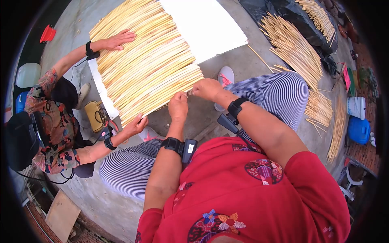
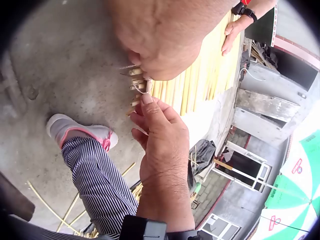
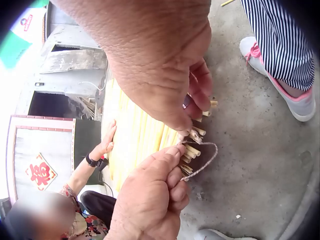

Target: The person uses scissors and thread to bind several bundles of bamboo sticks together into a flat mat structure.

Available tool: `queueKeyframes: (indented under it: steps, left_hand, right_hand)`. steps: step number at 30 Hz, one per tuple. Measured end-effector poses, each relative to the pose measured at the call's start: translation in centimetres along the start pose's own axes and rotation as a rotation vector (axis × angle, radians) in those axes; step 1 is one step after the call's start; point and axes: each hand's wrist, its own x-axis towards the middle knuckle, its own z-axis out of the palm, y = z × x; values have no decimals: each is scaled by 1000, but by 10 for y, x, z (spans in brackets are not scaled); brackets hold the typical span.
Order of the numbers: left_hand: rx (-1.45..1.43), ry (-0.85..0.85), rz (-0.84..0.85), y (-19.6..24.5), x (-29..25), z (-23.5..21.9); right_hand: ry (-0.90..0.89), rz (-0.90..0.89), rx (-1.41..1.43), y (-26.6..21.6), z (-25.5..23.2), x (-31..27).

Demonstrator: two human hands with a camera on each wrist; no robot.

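A wide mat of pale yellow stalks [image 1: 146,60] lies side by side over a white board [image 1: 206,24]. At its near corner, my left hand [image 1: 178,107] and right hand [image 1: 206,88] meet over the cut stalk ends [image 3: 192,152]. A thin whitish string [image 3: 216,155] loops out beside these ends. My left hand pinches the string, its fingers curled under the thumb. Thumb and forefinger of my right hand [image 2: 162,130] pinch the string close to the outermost stalks. Part of the string is hidden behind my fingers.
At left, another person rests one hand [image 1: 119,40] flat on the mat and the other [image 1: 135,126] at its near edge. Loose stalk piles [image 1: 293,48] lie on the right. A yellow bag [image 1: 94,115], a blue jug [image 1: 358,130] and a white bucket [image 1: 356,107] stand around.
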Motion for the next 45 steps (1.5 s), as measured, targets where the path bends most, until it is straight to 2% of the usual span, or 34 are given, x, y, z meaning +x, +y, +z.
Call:
queueKeyframes:
  steps: [3, 5, 8, 11, 14, 17, 20, 23, 26, 29, 39, 41, 45]
  left_hand:
    - [-167, -22, -57, -7, 4, 2]
    - [-179, -28, -70, -11, 8, 3]
    - [-208, -56, -114, -12, 6, -1]
    - [-230, -79, -128, -12, 7, 0]
    - [-313, -107, -128, -6, 1, -1]
    - [-387, -135, -147, -7, -3, 1]
    - [-446, -147, -173, -9, -4, 3]
    - [-487, -159, -178, -9, -2, 8]
    - [-458, -146, -162, -12, 3, 10]
    - [-453, -141, -145, -6, 3, 8]
    - [-373, -146, -176, -6, 4, 7]
    - [-310, -141, -134, -11, 6, 9]
    - [-103, -72, 2, -3, 3, 3]
  right_hand:
    - [14, 60, 37, -1, 12, -5]
    - [66, 129, 133, -5, 14, -8]
    - [110, 255, 106, -9, 21, -5]
    - [-200, 267, 79, 23, 69, 16]
    - [-149, 699, 951, 6, 79, -7]
    - [-139, 719, 1296, 10, 86, -7]
    - [-64, 724, 1524, -2, 84, -16]
    - [31, 802, 1669, -8, 94, -3]
    - [-38, 686, 1784, 2, 105, 10]
    - [-97, 573, 1833, 8, 109, 13]
    - [-181, 460, 1852, 9, 104, -1]
    - [-182, 444, 1895, 12, 107, -2]
    - [-159, 547, 1863, 16, 111, -9]
